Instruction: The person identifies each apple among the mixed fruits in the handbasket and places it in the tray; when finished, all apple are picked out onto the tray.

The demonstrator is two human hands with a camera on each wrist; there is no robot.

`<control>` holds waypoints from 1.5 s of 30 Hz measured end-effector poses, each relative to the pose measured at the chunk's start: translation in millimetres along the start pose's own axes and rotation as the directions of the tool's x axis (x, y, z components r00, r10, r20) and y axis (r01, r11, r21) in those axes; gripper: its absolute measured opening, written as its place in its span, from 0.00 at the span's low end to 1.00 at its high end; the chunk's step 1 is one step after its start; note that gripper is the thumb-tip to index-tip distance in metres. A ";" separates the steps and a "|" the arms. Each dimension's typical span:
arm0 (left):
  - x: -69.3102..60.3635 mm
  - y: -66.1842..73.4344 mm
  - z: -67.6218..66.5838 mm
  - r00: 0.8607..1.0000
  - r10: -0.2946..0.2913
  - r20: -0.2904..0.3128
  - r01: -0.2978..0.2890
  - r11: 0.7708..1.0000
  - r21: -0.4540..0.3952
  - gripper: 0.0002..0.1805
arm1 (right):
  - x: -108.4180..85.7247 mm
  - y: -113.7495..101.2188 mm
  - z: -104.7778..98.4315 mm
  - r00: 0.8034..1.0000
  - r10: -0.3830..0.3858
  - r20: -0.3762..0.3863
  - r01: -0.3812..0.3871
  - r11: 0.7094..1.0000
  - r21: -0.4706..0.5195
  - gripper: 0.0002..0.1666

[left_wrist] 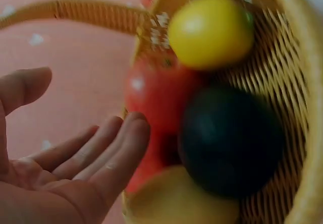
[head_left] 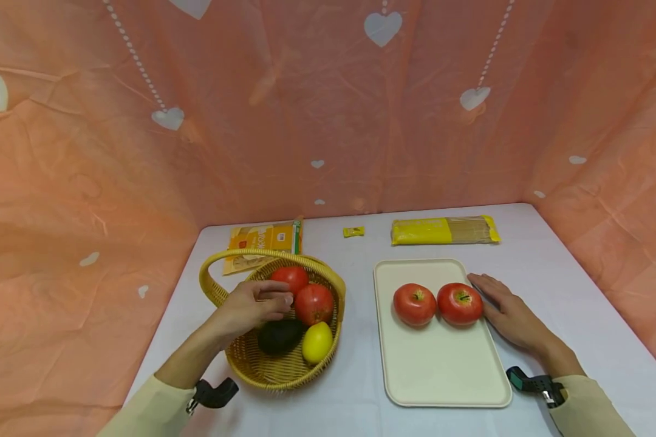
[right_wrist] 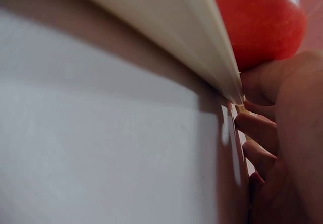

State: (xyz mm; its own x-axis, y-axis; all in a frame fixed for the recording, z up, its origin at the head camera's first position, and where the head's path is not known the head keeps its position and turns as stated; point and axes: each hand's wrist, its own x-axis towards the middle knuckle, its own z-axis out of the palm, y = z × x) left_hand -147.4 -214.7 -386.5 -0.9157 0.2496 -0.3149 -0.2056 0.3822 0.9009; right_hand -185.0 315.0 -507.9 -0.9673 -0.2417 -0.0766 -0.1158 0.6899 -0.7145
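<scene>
My left hand hovers over the wicker basket, its fingers loosely extended and holding nothing. Inside the basket are two red round fruits, one nearer red fruit and one farther red fruit. A dark avocado and a yellow lemon lie in front of them. The left wrist view also shows a yellowish-brown rounded thing, hidden in the head view. My right hand holds the right rim of the cream tray, thumb at the rim, beside the right apple. The left apple sits next to it.
Behind the basket lies an orange food packet, partly covered by the handle. A small yellow wrapped packet and a long yellow noodle pack lie along the table's back edge. Pink cloth with hearts surrounds the white table.
</scene>
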 end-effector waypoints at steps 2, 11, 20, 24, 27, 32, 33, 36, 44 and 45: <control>6.1 -3.4 -1.8 0.999 -0.042 -0.025 0.043 0.998 0.046 0.33 | 0.0 0.0 0.1 1.000 -0.004 -0.002 0.004 1.000 -0.004 0.40; 32.5 -0.7 13.0 0.991 -0.045 -0.126 0.081 0.952 0.296 0.23 | -0.3 0.1 0.3 1.000 -0.004 -0.003 0.004 1.000 -0.004 0.40; 48.2 15.6 29.5 0.987 0.034 -0.154 0.058 0.830 0.555 0.20 | -1.3 -0.5 -0.3 1.000 -0.006 -0.009 0.006 1.000 -0.003 0.39; 55.5 16.4 38.0 0.986 0.102 -0.129 -0.007 0.809 0.588 0.16 | -1.9 0.5 -0.5 1.000 -0.006 -0.013 0.006 1.000 -0.002 0.39; 58.4 16.0 43.7 0.984 0.133 -0.115 -0.033 0.781 0.624 0.17 | -1.6 1.2 -0.4 1.000 -0.012 -0.015 0.012 1.000 0.000 0.39; 56.5 17.2 48.2 0.988 0.126 -0.091 -0.035 0.753 0.657 0.16 | -0.8 0.7 0.1 1.000 -0.010 -0.011 0.009 1.000 -0.001 0.39; 56.0 17.5 48.6 0.989 0.122 -0.086 -0.036 0.754 0.656 0.16 | -0.8 0.5 0.1 1.000 -0.009 -0.011 0.009 1.000 -0.001 0.39; 53.9 18.0 50.1 0.992 0.109 -0.065 -0.042 0.764 0.644 0.21 | -1.1 -0.2 -0.3 1.000 -0.013 -0.013 0.013 1.000 -0.004 0.39; 53.8 11.2 51.7 0.992 0.128 -0.011 -0.090 0.752 0.653 0.39 | -1.2 0.6 -0.2 1.000 -0.013 -0.014 0.013 1.000 0.001 0.39; 58.3 4.8 50.6 0.992 0.129 -0.004 -0.094 0.745 0.661 0.41 | -1.2 0.8 0.2 1.000 -0.011 -0.015 0.011 1.000 0.001 0.39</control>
State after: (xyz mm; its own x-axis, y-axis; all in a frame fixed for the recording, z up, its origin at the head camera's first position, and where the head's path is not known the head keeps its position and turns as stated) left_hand -184.3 -153.3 -415.6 -0.9359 0.2932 -0.1950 0.1612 0.8491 0.5030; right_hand -183.9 315.8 -508.5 -0.9691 -0.2396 -0.0582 -0.1266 0.6861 -0.7164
